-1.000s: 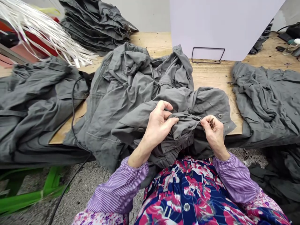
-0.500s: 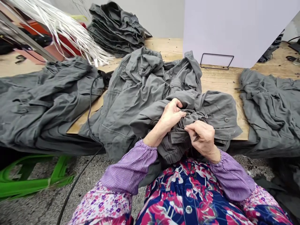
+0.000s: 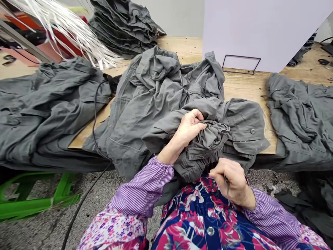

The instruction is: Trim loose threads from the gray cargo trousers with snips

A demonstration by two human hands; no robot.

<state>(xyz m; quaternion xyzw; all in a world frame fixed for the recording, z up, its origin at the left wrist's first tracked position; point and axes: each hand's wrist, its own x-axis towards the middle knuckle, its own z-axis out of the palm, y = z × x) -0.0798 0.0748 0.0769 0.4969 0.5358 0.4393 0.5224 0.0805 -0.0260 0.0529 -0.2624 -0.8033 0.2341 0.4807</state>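
A dark grey garment lies rumpled over the table's front edge, with a buttoned pocket flap at its right. My left hand pinches a gathered fold of it between thumb and fingers. Lower and to the right, my right hand is closed in front of the apron, apart from the garment. A thin, dark metal tool sticks out below its curled fingers. Whatever the right thumb and fingertip may pinch is too small to make out.
Grey garments lie at the left and right. A folded stack and white strips are behind. A black cable hangs at the left, near a green stool. A pale board stands at the back.
My right hand has moved down and right, away from the garment, towards the apron. My left hand stays on the fold. The view has shifted slightly.
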